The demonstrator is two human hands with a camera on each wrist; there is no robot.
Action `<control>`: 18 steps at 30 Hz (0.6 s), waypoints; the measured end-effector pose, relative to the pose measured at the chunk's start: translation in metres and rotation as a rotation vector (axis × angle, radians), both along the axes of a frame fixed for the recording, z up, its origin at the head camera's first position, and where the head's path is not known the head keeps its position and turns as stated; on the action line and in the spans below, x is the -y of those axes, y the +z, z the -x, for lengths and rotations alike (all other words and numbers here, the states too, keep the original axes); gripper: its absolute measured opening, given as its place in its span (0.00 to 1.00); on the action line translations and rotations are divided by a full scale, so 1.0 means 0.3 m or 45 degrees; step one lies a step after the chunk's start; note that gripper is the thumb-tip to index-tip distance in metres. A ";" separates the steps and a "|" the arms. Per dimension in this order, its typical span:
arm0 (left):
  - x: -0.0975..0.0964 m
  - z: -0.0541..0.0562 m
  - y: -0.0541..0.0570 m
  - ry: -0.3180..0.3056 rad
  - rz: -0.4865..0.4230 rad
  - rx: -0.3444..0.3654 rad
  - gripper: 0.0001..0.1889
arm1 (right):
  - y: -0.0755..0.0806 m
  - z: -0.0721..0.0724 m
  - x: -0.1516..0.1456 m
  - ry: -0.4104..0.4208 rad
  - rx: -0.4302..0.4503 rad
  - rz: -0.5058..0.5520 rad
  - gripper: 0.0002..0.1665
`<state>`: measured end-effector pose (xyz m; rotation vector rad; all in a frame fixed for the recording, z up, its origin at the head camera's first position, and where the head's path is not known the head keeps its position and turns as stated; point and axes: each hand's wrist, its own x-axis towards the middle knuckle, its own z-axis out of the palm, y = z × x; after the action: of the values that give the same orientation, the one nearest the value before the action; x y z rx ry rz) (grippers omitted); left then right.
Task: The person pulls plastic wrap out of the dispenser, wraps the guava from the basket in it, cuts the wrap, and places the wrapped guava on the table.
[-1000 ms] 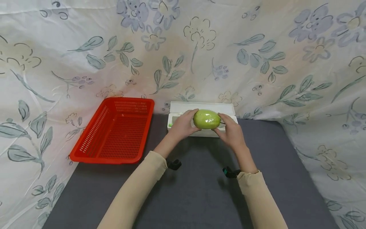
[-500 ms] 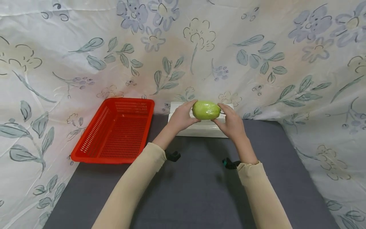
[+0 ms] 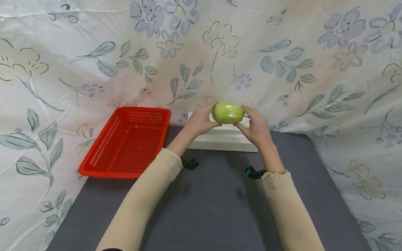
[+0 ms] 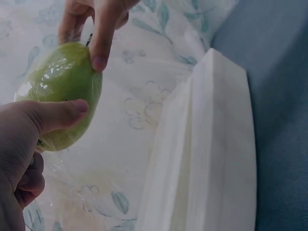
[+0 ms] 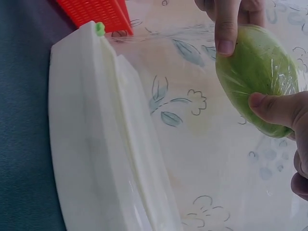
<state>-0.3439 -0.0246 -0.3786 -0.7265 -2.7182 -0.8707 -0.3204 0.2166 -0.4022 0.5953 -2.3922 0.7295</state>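
Both hands hold up a green pear (image 3: pixel 228 113) with a thin dark stem, raised above a white cling film dispenser (image 3: pixel 223 139). Shiny clear film clings to the fruit. My left hand (image 3: pixel 201 120) pinches one end between thumb and fingers. At the stem end, my right hand (image 3: pixel 255 127) does the same. In the left wrist view, the left thumb presses across the pear (image 4: pixel 65 91). Wrinkled clear film stretches away from the pear (image 5: pixel 260 79) in the right wrist view. The dispenser (image 5: pixel 91 130) there has a small green piece at its corner. Where the film ends I cannot tell.
A red plastic basket (image 3: pixel 125 143) with perforated sides stands at the left of the dark grey table (image 3: pixel 213 202). A flowered cloth (image 3: pixel 226 52) hangs right behind the dispenser. Black bands with camera mounts (image 3: pixel 190 163) sit at the wrists.
Both hands have lifted the pear upward and away, from in front of the dispenser to above its back edge. The dispenser's lid stood up earlier; now the hands largely cover that part.
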 end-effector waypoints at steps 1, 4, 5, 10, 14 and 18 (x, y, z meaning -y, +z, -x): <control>-0.001 0.004 0.006 0.001 -0.001 -0.004 0.48 | 0.007 0.002 0.000 0.002 -0.007 -0.001 0.43; -0.004 0.014 0.024 -0.003 -0.006 -0.028 0.47 | 0.026 0.008 -0.002 0.007 -0.036 -0.003 0.42; -0.004 0.016 0.031 -0.007 -0.010 -0.030 0.47 | 0.032 0.010 -0.003 0.007 -0.046 -0.002 0.42; -0.006 0.023 0.075 -0.043 -0.017 -0.075 0.45 | 0.064 0.012 -0.003 -0.009 -0.064 0.024 0.41; -0.008 0.028 0.103 -0.053 0.005 -0.106 0.45 | 0.082 0.011 -0.002 -0.014 -0.071 0.049 0.40; -0.009 0.028 0.122 -0.057 0.012 -0.117 0.44 | 0.093 0.015 0.000 -0.016 -0.079 0.052 0.40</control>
<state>-0.3521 -0.0219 -0.3420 -0.8114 -2.6367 -0.8135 -0.3249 0.2166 -0.3743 0.5770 -2.3171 0.7417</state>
